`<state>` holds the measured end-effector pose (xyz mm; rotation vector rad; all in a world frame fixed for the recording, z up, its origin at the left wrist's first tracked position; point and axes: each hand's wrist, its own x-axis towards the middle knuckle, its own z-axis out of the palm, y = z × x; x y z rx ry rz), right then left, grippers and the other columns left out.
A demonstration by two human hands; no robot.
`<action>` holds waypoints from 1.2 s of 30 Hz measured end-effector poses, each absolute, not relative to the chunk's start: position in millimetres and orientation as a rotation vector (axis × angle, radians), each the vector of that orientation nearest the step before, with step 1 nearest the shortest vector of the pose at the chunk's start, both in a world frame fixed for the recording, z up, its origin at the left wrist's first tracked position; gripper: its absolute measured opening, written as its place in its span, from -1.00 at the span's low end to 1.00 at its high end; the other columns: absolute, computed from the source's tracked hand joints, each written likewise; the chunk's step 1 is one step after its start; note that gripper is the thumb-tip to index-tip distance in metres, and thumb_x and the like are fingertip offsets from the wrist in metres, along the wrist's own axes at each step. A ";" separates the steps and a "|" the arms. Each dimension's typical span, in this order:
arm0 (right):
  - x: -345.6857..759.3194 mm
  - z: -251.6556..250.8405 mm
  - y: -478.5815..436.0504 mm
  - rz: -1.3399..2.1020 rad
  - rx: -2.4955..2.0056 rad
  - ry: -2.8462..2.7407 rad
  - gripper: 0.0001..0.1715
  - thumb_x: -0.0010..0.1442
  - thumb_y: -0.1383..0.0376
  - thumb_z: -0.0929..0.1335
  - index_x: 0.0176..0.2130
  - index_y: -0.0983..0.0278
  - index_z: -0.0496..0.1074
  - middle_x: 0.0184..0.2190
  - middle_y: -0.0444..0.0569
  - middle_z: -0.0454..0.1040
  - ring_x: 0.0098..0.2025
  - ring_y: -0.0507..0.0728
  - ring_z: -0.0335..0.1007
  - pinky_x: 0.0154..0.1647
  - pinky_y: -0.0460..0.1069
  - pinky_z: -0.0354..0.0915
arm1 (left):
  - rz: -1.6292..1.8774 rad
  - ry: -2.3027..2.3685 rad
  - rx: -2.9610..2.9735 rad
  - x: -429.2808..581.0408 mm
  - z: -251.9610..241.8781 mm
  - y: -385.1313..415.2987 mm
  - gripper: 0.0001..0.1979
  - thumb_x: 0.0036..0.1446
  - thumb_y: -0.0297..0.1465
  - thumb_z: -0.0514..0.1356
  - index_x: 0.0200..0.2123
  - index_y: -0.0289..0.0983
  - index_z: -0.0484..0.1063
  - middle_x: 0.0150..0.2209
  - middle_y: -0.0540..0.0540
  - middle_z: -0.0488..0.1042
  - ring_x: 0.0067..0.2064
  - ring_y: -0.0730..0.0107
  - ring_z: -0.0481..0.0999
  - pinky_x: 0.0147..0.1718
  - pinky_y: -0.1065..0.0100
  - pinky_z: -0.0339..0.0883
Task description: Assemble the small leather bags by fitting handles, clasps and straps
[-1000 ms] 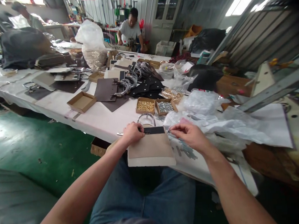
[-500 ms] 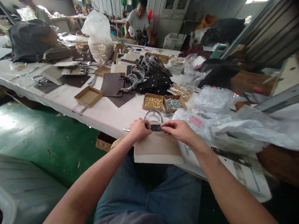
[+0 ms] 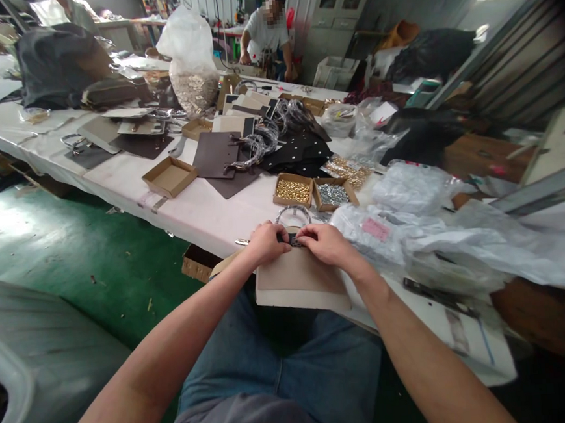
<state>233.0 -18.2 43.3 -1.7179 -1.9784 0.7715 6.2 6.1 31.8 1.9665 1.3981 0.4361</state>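
At the near edge of the long white tabletop (image 3: 199,213), a flat beige panel of stiff material (image 3: 300,280) lay with its near side hanging a little over the person's lap in blue jeans (image 3: 275,362). Both hands were closed at the far edge of this panel. The left hand (image 3: 265,242) and the right hand (image 3: 327,244) met there, nearly touching, and their fingertips pinched a small black strip (image 3: 292,239) between them; most of the strip was hidden under the fingers. Just behind the hands a thin silver metal ring (image 3: 292,211) stood up from the panel. A little farther away were two small open cardboard boxes side by side, one with gold studs (image 3: 292,190) and one with silver metal pieces (image 3: 334,194). To the left lay an empty shallow cardboard box (image 3: 169,177) and dark brown leather sheets (image 3: 214,155). To the right, crumpled clear plastic bags (image 3: 408,188) covered the tabletop. Far behind, a person in a white shirt (image 3: 268,33) sat at another bench.
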 end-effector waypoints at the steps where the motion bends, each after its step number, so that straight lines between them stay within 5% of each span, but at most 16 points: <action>1: 232.7 43.5 -18.2 0.767 -1.710 -1.984 -0.81 0.34 0.25 0.46 -0.17 0.16 0.75 -0.18 -0.05 0.79 -0.16 0.22 0.64 -0.05 0.06 0.43 | 0.437 1.398 1.968 6.1 31.5 6.1 -0.79 0.13 -0.30 0.56 -0.14 -0.11 0.75 0.02 -0.18 0.59 0.10 -0.05 0.60 0.18 0.06 0.50; 36: 225.9 45.5 -42.1 0.438 -1.639 -2.217 -0.64 0.52 0.36 0.35 -0.05 0.07 0.76 -0.01 -0.02 0.68 -0.07 0.19 0.59 0.03 0.04 0.44 | 0.454 1.404 2.004 4.5 25.9 6.1 -0.81 0.15 -0.25 0.53 -0.14 -0.06 0.73 0.02 -0.15 0.61 0.14 -0.05 0.60 0.23 0.06 0.49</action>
